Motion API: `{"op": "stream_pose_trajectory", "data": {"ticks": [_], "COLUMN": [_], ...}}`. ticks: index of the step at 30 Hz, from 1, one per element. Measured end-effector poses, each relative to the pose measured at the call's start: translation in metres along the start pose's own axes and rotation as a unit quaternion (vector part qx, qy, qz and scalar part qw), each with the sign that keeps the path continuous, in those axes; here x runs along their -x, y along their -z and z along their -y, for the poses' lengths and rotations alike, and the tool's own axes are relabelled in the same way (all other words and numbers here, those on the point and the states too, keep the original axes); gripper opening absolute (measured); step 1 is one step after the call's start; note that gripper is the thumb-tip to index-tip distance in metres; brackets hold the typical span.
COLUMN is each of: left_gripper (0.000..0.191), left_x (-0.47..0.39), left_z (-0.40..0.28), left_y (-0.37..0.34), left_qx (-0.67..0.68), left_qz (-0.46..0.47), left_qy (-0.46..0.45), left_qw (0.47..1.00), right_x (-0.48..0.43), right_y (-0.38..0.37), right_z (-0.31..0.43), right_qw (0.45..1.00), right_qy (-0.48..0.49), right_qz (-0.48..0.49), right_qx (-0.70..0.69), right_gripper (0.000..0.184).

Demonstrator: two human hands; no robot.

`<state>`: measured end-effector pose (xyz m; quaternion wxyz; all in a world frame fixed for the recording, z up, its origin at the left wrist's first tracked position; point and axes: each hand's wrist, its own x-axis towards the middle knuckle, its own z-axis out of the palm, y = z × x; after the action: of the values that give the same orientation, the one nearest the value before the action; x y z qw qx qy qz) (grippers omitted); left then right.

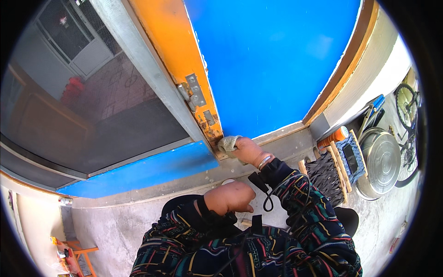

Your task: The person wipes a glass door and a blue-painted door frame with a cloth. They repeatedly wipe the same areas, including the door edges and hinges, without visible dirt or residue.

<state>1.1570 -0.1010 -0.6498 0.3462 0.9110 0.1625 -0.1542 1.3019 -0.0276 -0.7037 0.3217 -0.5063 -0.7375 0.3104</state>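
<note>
My right hand (251, 151) grips a greyish cloth (229, 144) and presses it against the lower end of the orange door frame (204, 119), beside the bottom corner of a blue panel (277, 69). Above the cloth, a metal hinge (195, 90) is fixed to the frame, where the paint is chipped. My left hand (230, 197) hangs in front of my body, below the right, with its fingers bent; whether it holds anything cannot be told. A round white object (228, 181) shows partly behind it.
Left of the frame stands a screen door (104, 104) with a blue lower board (145, 169). On the right are a woven stool (322, 176), a blue woven seat (346, 147) with a dark phone-like object, an orange canister (332, 137), a large round metal lid (380, 162) and a bicycle (408, 107). An orange wooden stool (84, 250) stands lower left.
</note>
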Motion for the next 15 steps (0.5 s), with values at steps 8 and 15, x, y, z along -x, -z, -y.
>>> {"op": "stream_pose_trajectory", "data": {"ticks": [8, 15], "left_gripper": [0.037, 0.035], "left_x": [-0.002, -0.003], "left_z": [0.004, 0.007], "left_y": [-0.005, 0.0], "left_qx": [0.006, 0.013], "left_qz": [-0.017, -0.002], "left_qy": [-0.014, -0.03], "left_qw": [1.0, 0.999], "right_x": [-0.021, -0.016], "right_y": [0.011, -0.011], "right_z": [0.001, -0.005], "right_qw": [0.991, 0.982], "right_qy": [0.054, 0.057], "right_qz": [-0.069, -0.128], "right_qx": [-0.097, -0.13], "right_gripper": [0.029, 0.03]}}
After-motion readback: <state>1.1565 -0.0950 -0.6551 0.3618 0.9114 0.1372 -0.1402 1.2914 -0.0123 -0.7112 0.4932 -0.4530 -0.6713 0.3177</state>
